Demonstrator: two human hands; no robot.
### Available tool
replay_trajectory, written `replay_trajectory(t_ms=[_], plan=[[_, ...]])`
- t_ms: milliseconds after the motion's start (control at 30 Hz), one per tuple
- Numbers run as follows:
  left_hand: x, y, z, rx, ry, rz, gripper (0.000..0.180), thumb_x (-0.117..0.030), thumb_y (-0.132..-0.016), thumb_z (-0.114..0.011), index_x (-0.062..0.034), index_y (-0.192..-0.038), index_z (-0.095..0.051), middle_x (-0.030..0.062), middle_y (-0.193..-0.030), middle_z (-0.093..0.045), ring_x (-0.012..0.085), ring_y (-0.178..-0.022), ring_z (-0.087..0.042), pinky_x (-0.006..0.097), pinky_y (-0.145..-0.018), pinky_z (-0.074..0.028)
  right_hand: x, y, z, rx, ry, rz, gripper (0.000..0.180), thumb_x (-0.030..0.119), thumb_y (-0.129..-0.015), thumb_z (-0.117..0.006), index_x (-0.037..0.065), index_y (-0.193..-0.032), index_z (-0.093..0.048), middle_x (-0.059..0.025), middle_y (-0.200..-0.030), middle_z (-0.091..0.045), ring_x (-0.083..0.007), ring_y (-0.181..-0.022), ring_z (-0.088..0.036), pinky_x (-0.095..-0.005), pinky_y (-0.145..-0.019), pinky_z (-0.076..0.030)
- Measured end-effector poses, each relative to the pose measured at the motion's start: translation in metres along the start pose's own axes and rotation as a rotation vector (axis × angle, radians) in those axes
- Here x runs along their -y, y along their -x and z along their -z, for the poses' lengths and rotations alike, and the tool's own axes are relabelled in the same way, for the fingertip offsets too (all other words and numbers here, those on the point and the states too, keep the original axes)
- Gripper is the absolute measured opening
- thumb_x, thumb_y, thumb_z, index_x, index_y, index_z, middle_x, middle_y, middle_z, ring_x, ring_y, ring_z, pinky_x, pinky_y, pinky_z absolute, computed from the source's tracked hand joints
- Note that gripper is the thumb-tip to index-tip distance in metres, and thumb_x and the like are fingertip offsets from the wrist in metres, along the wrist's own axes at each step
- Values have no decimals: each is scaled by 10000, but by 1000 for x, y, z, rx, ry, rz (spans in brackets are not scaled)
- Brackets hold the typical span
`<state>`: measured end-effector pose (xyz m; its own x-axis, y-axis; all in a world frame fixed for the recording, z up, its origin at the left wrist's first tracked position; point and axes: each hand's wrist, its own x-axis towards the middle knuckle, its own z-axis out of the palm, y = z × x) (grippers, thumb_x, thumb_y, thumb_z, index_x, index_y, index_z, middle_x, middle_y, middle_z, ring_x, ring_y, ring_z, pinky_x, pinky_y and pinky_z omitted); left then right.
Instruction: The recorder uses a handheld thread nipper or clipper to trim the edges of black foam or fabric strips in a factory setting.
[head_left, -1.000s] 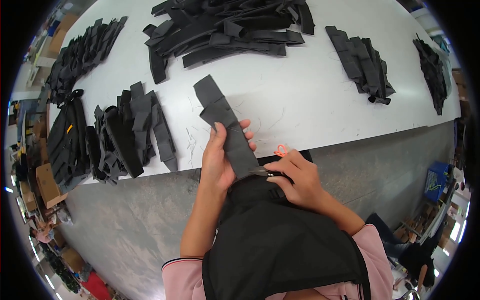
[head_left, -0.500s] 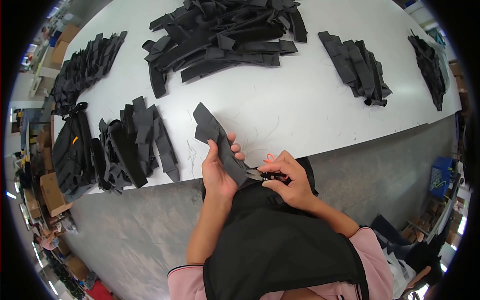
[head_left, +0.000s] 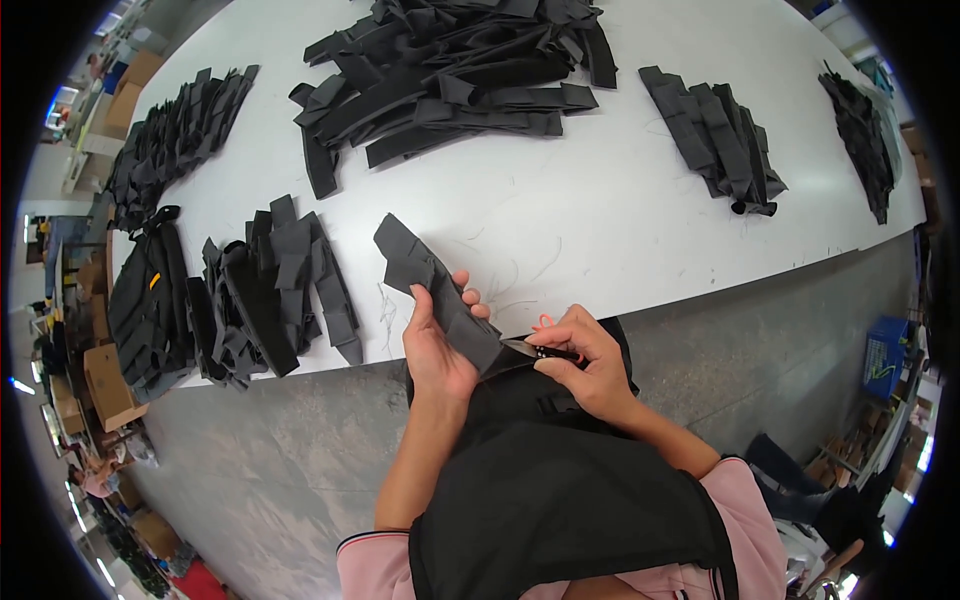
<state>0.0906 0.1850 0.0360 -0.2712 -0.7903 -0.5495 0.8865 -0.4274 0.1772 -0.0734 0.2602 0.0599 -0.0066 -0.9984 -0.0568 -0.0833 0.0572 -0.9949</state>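
My left hand (head_left: 437, 345) is closed around a dark grey fabric strip (head_left: 415, 262), thumb on its face and fingers behind its edge. The strip slants from the upper left down toward my lap. In my right hand (head_left: 588, 368) are small thread snips (head_left: 541, 351) with a dark body, pale metal blades and an orange-red loop. The blade tips point left, at the lower right end of the strip; whether they touch it I cannot tell. Loose thread ends (head_left: 515, 290) lie on the white table (head_left: 600, 225) just beyond my hands.
A big heap of dark strips (head_left: 470, 100) lies at the far middle. Smaller bundles lie left (head_left: 285, 280), far left (head_left: 180, 140) and right (head_left: 715, 135). A black bag (head_left: 150, 300) sits at the left edge. A blue crate (head_left: 884, 355) stands on the floor at right.
The snips have drawn slightly right, and their blades show more clearly beside the strip's end. The strip's upper end has tipped a little to the left and down.
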Motion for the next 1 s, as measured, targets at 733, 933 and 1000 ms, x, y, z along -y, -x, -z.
replay_trajectory(t_ms=[733,933,1000], plan=[[0,8,-5,39,-175,-78,373,-340,-978,-399,-18,-1165,-430,131,-1053,-558,209,-845,-557,349,-759,-523,-3,0,0,81,-601,-416,264,-23,-801,-606,-11,-1064,-589,-2,-906,-474,-64,-738,-490,-195,-580,-369],[-4,10,-20,103,-566,33,347,-320,-966,-446,-92,-1221,-389,146,-1127,-571,217,-943,-595,372,-785,-531,26,-30,1,86,155,-20,274,41,-734,-685,66,-996,-610,-30,-815,-490,-106,-677,-503,-248,-591,-381],[1,9,-23,109,-558,71,346,-323,-965,-447,-93,-1217,-388,145,-1124,-573,216,-933,-594,371,-780,-532,-5,-39,-3,181,265,58,202,24,-711,-689,63,-892,-609,-45,-757,-483,-141,-652,-506,-264,-605,-388]])
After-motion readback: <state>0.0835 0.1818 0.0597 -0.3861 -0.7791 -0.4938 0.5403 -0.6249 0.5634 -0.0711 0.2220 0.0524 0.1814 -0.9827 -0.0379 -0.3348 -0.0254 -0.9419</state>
